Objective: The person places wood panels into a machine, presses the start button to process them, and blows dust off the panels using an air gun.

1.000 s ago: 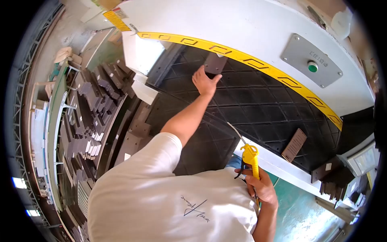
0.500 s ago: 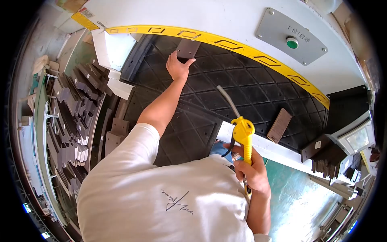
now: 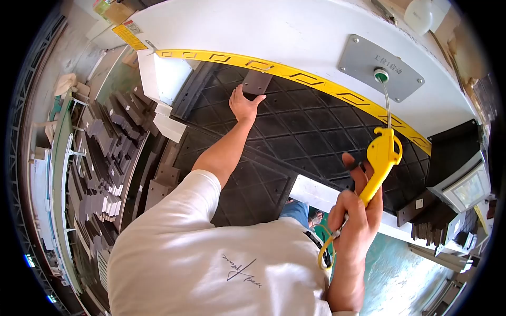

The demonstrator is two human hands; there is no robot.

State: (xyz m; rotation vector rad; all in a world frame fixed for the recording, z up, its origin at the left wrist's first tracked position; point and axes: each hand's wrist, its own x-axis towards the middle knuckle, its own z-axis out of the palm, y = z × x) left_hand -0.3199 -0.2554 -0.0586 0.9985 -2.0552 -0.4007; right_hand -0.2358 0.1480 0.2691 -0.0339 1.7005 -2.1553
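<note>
My left hand [image 3: 245, 104] is on the near end of a brown plate [image 3: 256, 84], thumb and fingers at its two sides. The plate lies on the black grid-patterned bed [image 3: 300, 113] and runs under the yellow-striped edge. In my right hand [image 3: 358, 210] is a yellow air blow gun [image 3: 380, 158], fingers wrapped round its handle. The gun's thin metal nozzle points up, and its tip meets the green button [image 3: 381, 76] on a grey panel [image 3: 363, 66]. A coiled yellow hose [image 3: 322, 253] hangs below the hand.
The white machine cover [image 3: 237, 26] with a yellow strip [image 3: 287, 73] arches over the bed. Many brown plates [image 3: 113, 142] are stacked on a rack at the left. More brown pieces [image 3: 429, 224] and a small screen [image 3: 466, 189] stand at the right.
My right hand has raised the yellow gun up and to the right, so that its nozzle tip meets the green button. My left hand has stayed on the plate. The view has shifted.
</note>
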